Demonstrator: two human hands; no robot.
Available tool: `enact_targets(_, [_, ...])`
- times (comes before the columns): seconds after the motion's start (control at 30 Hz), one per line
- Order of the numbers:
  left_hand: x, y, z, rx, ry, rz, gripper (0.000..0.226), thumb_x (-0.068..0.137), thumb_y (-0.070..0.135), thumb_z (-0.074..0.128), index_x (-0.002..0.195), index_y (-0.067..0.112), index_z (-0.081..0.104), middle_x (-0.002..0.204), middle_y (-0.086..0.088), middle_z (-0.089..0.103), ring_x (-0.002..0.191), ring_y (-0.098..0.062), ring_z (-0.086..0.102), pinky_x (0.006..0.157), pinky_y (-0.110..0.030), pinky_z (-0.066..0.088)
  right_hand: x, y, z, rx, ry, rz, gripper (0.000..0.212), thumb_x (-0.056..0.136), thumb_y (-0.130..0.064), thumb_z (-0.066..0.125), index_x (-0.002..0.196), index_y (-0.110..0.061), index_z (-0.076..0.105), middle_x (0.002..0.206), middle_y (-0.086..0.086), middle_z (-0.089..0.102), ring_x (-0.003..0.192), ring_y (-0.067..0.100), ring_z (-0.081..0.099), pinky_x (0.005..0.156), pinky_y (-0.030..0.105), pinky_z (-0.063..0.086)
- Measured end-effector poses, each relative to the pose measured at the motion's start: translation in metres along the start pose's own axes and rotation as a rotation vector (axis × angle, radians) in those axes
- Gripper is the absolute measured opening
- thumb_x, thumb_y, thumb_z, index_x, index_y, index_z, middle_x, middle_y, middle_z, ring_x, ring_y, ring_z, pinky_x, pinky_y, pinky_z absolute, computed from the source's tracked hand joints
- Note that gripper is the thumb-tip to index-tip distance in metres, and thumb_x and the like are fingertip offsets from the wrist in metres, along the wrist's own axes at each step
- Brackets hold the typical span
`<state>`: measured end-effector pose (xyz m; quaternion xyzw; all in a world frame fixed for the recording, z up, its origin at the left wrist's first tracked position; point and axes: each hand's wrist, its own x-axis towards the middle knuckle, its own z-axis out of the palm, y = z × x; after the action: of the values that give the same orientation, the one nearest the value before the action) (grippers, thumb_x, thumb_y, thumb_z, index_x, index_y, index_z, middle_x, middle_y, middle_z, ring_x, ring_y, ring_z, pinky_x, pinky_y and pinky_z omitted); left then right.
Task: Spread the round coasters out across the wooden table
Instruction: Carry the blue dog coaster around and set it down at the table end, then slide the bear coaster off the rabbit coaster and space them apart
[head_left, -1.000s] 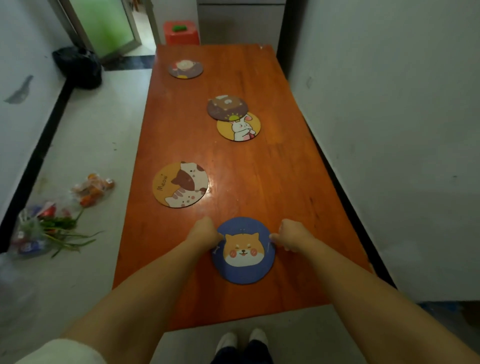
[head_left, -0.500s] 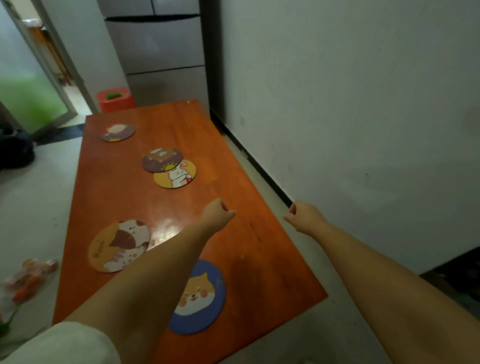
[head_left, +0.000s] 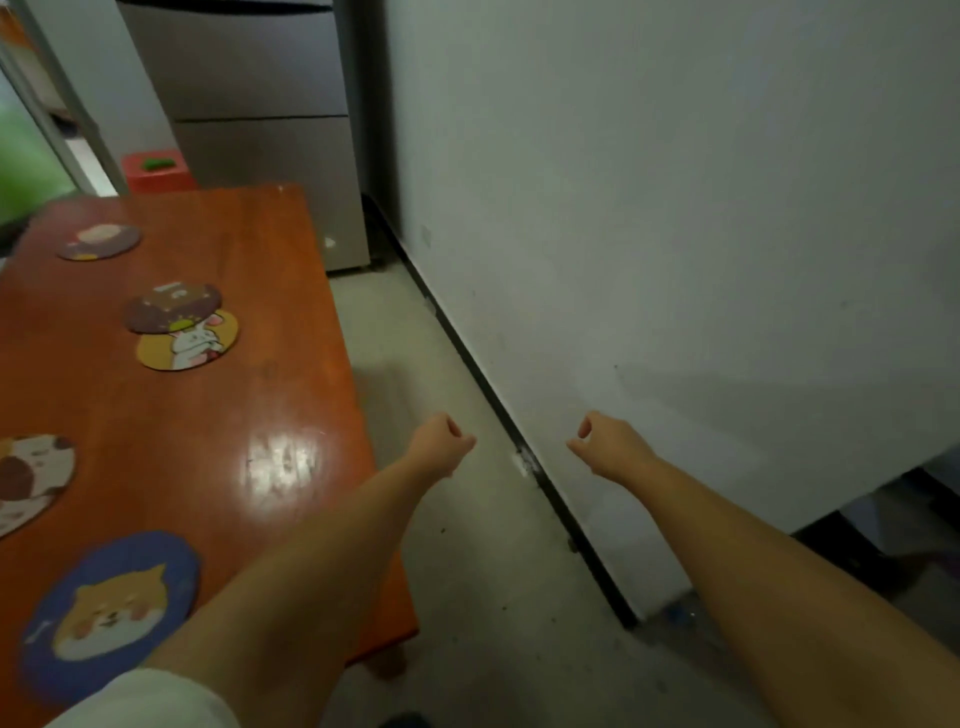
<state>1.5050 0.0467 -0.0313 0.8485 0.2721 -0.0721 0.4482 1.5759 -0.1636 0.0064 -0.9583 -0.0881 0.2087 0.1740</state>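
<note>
The wooden table (head_left: 249, 395) fills the left of the view. A blue dog coaster (head_left: 111, 613) lies at its near end. A cat coaster (head_left: 26, 480) is cut off by the left edge. Farther along, a brown coaster (head_left: 171, 307) overlaps a yellow rabbit coaster (head_left: 189, 343). One more coaster (head_left: 100, 241) lies near the far end. My left hand (head_left: 441, 444) is a loose fist held over the floor, just past the table's right edge. My right hand (head_left: 608, 444) is also curled shut, in front of the wall. Neither hand holds anything.
A grey wall (head_left: 675, 234) with a black skirting runs along the right, leaving a narrow strip of floor (head_left: 457, 545) beside the table. A grey fridge (head_left: 260, 130) stands beyond the table's far end, with a red stool (head_left: 156, 171) beside it.
Both hands have let go of the blue dog coaster and lifted off the table. The view has swung right, and the hands now hang over the floor by the wall.
</note>
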Motion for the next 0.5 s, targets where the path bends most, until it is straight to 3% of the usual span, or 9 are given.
enact_targets(0.17, [0.023, 0.017, 0.020, -0.018, 0.002, -0.047, 0.033, 0.092, 0.025, 0.060, 0.066, 0.019, 0.039, 0.071, -0.005, 0.053, 0.063, -0.023, 0.054, 0.067, -0.036, 0.052, 0.045, 0.008, -0.009, -0.011, -0.073, -0.076, 0.033, 0.094, -0.032, 0.052, 0.114, -0.005, 0.054, 0.116, 0.018, 0.063, 0.100, 0.033, 0.064, 0.082, 0.036, 0.049])
enact_targets(0.5, [0.145, 0.019, -0.017, -0.135, 0.134, -0.178, 0.032, 0.089, 0.025, 0.063, 0.067, 0.019, 0.040, 0.070, -0.004, 0.051, 0.058, -0.018, 0.049, 0.055, -0.031, 0.047, 0.174, -0.055, -0.037, -0.092, -0.173, -0.222, 0.038, 0.095, -0.034, 0.051, 0.118, -0.005, 0.053, 0.120, 0.019, 0.062, 0.105, 0.033, 0.063, 0.089, 0.039, 0.050])
